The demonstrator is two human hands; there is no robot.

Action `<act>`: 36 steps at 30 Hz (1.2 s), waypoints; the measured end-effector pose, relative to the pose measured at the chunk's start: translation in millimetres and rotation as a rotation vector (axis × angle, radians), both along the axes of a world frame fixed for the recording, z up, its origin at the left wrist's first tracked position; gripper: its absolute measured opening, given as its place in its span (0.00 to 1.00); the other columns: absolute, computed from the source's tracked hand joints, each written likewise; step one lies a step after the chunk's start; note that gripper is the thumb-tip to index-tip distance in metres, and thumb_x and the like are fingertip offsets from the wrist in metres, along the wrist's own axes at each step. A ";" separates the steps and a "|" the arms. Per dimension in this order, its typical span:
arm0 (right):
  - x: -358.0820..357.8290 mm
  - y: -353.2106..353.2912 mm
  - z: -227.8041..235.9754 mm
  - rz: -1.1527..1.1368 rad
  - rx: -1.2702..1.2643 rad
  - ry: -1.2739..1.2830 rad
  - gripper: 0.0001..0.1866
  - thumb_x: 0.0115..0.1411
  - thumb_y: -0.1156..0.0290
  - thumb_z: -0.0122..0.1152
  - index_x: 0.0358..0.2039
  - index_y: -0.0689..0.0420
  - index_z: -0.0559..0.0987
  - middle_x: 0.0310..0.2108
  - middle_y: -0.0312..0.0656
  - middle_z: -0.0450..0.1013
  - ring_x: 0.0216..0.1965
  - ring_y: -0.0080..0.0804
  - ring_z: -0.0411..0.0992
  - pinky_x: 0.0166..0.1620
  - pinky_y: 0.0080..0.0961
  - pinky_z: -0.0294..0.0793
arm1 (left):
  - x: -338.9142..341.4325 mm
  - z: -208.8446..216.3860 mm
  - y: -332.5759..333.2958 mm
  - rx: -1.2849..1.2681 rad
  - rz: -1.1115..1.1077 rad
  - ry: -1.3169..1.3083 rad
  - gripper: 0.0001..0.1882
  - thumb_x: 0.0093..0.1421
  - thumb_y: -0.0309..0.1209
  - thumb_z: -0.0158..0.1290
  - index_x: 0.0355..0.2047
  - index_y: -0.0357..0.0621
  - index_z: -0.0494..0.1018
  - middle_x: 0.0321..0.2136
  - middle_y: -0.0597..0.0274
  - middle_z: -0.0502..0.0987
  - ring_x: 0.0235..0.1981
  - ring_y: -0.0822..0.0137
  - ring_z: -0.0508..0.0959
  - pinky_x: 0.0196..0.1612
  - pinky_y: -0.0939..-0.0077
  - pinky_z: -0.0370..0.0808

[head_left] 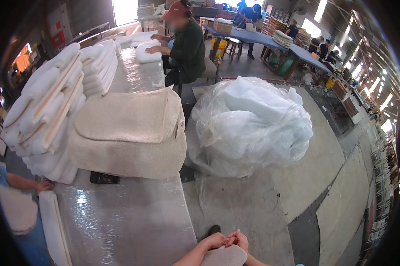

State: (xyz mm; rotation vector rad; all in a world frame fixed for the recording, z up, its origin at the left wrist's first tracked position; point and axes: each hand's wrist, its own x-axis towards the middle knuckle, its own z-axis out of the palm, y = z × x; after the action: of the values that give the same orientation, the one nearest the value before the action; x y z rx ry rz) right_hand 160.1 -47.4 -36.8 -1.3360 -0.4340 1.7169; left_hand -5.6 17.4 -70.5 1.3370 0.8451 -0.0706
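Note:
My left hand (214,240) and my right hand (240,240) meet at the lower edge of the view. Both are closed, with fingertips drawn together; anything pinched between them is too small to make out. Just under them, between my forearms, lies a rounded beige fabric piece (225,257), partly cut off by the frame. A dark shoe (214,229) shows beyond my left hand. To the left, a plastic-covered table (133,217) carries a folded stack of beige fabric (129,133), with a small black object (104,177) partly under it.
Tall stacks of white padding (53,102) stand on the table's left. A large clear plastic bag of white filling (253,124) sits on the floor ahead. One co-worker (185,48) handles white padding at the table's far end; another's arm (27,182) rests by a white strip (53,226).

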 end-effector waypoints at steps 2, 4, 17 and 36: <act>-1.0 -0.7 -3.5 -0.006 -0.021 0.012 0.30 0.78 0.50 0.43 0.39 0.69 0.79 0.20 0.52 0.79 0.24 0.44 0.79 0.37 0.41 0.83 | -3.0 8.2 0.0 0.033 0.018 0.052 0.23 0.71 0.44 0.51 0.37 0.34 0.84 0.35 0.41 0.85 0.38 0.55 0.85 0.44 0.57 0.78; -1.7 2.3 -0.7 -0.005 -0.021 0.017 0.31 0.78 0.49 0.43 0.38 0.68 0.79 0.19 0.50 0.77 0.23 0.43 0.79 0.36 0.40 0.82 | -7.6 17.7 6.6 0.005 0.129 0.190 0.25 0.72 0.44 0.50 0.35 0.32 0.84 0.32 0.42 0.85 0.37 0.54 0.85 0.43 0.57 0.79; -48.8 26.8 58.0 0.309 0.085 0.185 0.21 0.76 0.54 0.54 0.47 0.63 0.80 0.26 0.40 0.78 0.31 0.35 0.79 0.43 0.34 0.82 | -178.5 113.9 -119.0 0.020 0.428 0.289 0.31 0.67 0.58 0.58 0.59 0.49 0.80 0.45 0.56 0.86 0.46 0.59 0.84 0.50 0.63 0.77; -148.7 82.2 100.8 1.879 0.894 -0.872 0.21 0.64 0.53 0.61 0.40 0.61 0.85 0.34 0.53 0.82 0.39 0.47 0.82 0.45 0.43 0.78 | -244.6 102.1 -217.7 0.230 0.726 0.309 0.26 0.65 0.48 0.61 0.45 0.34 0.84 0.33 0.52 0.86 0.31 0.63 0.81 0.35 0.60 0.78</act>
State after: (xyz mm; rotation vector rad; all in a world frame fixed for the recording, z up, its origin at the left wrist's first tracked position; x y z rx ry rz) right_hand 11.3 34.8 64.0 -0.6565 -3.1969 1.3766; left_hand -250.3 -200.3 31.6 1.1702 1.5973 0.4080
